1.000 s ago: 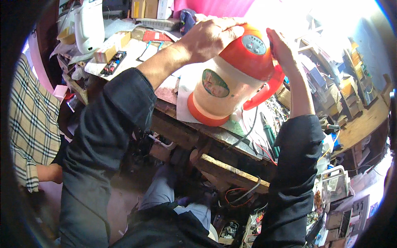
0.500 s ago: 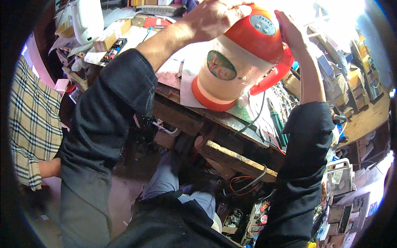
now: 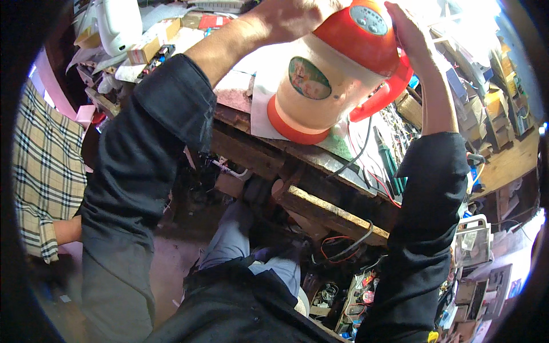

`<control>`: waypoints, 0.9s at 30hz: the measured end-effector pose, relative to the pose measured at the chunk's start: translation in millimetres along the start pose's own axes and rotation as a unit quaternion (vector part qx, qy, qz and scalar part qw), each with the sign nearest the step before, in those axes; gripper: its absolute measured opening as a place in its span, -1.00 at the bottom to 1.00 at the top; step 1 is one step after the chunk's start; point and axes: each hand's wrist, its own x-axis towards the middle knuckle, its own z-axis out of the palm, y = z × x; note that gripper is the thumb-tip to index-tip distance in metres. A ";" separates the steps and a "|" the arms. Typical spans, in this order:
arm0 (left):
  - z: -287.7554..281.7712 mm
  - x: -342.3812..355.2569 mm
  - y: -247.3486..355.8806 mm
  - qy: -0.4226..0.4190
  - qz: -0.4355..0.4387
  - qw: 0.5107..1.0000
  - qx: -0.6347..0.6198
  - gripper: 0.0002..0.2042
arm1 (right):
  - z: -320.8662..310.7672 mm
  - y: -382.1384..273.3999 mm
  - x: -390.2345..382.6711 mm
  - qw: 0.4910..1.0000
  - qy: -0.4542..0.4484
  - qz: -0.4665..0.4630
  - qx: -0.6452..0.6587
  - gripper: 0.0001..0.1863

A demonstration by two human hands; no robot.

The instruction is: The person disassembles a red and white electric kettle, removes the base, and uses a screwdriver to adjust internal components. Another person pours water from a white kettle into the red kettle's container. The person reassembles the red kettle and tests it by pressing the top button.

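Observation:
A soymilk maker (image 3: 316, 75), jug-shaped with a cream body, red base and red handle, stands on a pale sheet on the workbench. Its red top (image 3: 357, 48) carries a grey oval control panel, and an oval picture label is on its side. My left hand (image 3: 296, 18) grips the left side of that top with bent fingers, partly cut off by the frame edge. On the opposite side, above the handle, my right hand (image 3: 410, 35) presses against the top; some of its fingers are hidden behind it.
Green-handled pliers (image 3: 389, 163) and thin wires lie right of the appliance. A cardboard box (image 3: 144, 52) and a white appliance (image 3: 111, 28) sit at the far left. A wooden bar (image 3: 331, 207) juts below the bench edge. Another person's checked sleeve (image 3: 48, 171) shows at left.
The view has shifted slightly, so the bench and soymilk maker sit a little higher in the picture. Both hands stay on the red top.

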 end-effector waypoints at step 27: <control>1.1 -2.5 -4.1 -0.033 -0.082 0.988 -0.123 -0.61 | 5.1 -22.3 -14.0 0.991 -0.008 0.038 -0.125 -0.55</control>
